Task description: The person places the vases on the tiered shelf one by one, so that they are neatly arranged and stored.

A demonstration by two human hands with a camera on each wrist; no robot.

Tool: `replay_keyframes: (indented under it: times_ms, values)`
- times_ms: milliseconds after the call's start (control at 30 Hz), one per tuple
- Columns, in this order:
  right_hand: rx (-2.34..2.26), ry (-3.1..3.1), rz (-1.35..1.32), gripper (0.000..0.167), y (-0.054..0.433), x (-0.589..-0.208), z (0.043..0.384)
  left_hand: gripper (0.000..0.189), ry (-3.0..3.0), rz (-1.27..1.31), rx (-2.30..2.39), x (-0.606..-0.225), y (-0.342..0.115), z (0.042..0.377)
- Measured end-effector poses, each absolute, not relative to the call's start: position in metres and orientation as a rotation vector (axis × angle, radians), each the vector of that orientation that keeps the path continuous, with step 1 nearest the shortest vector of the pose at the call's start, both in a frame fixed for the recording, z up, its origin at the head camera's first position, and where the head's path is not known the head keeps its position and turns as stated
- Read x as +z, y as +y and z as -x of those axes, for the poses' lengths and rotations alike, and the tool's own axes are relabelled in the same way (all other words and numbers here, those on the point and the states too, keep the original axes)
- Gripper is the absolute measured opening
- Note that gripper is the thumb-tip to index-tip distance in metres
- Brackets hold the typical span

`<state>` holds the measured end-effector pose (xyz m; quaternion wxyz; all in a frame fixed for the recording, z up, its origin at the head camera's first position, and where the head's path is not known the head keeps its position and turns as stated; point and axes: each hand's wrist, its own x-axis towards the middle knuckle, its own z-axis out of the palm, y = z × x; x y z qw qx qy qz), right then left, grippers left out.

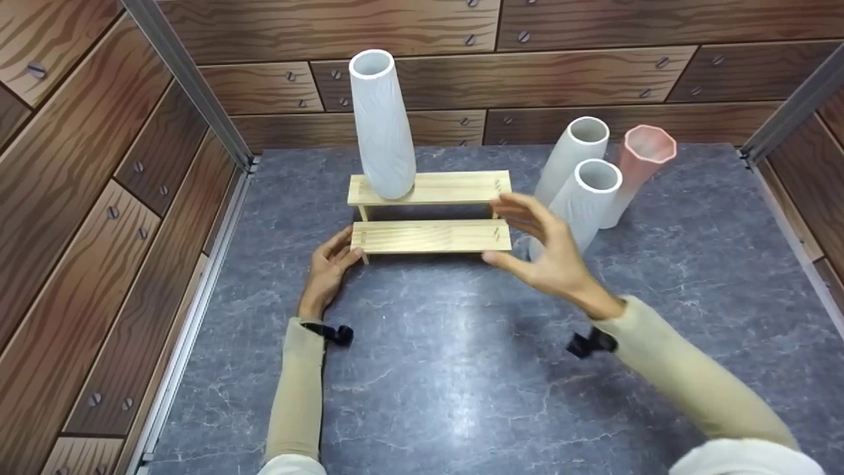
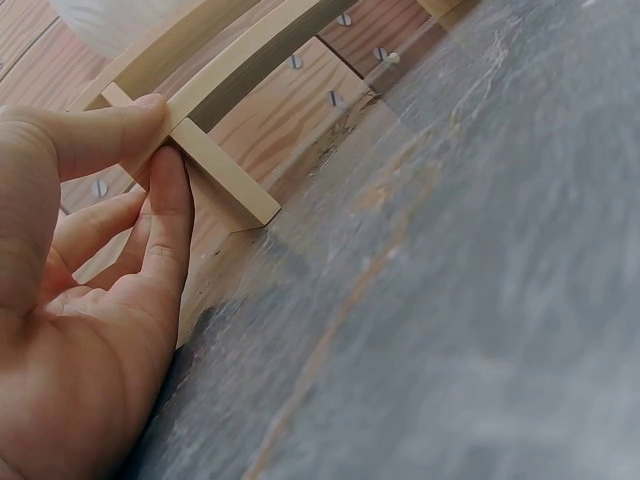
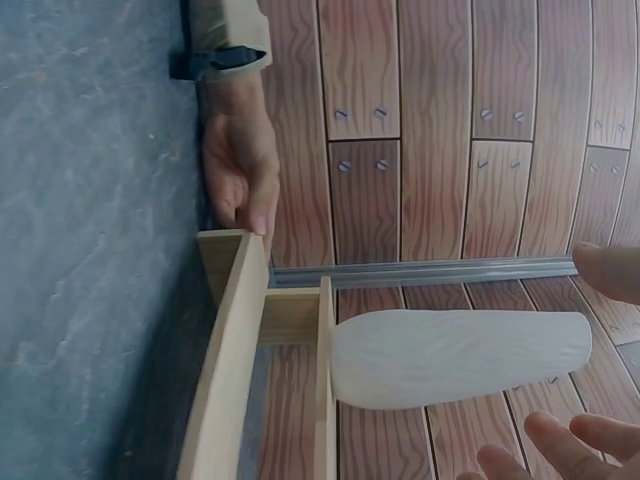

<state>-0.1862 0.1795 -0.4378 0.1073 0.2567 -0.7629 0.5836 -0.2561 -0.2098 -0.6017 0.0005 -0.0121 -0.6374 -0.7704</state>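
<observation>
A two-tier light wooden display stand point(image 1: 432, 237) stands on the table, its lower step toward me. On the left part of the upper step a tall white vase point(image 1: 387, 135) stands upright. My left hand point(image 1: 328, 267) pinches the left end of the lower step; in the left wrist view the thumb lies on the board's corner and the index finger sits beside the leg point(image 2: 225, 180). Around the stand's right end, my right hand point(image 1: 550, 254) is held with fingers and thumb spread. The right wrist view has its fingertips point(image 3: 560, 445) apart from the vase point(image 3: 460, 358) and the stand.
Right of the stand, partly behind my right hand, are two white vases, a front one point(image 1: 583, 204) and a rear one point(image 1: 560, 161). A pink vase point(image 1: 638, 178) with a faceted rim stands beside them. Wood-patterned panels point(image 1: 422, 82) enclose the grey marbled table point(image 1: 422, 369).
</observation>
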Motion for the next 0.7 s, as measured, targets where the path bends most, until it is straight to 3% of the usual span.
replay_keyframes:
  times_ms: [267, 700]
  values:
    - [1.703, -2.2, -0.675, 0.082, 0.218, -0.459, 0.161, 0.064, -2.057, 0.063, -2.395, -0.602, -0.212, 0.254]
    - [1.674, -2.125, -0.607, 0.08, 0.259, -0.472, 0.15, 0.063, -2.05, 0.046, -2.387, -0.601, -0.211, 0.254]
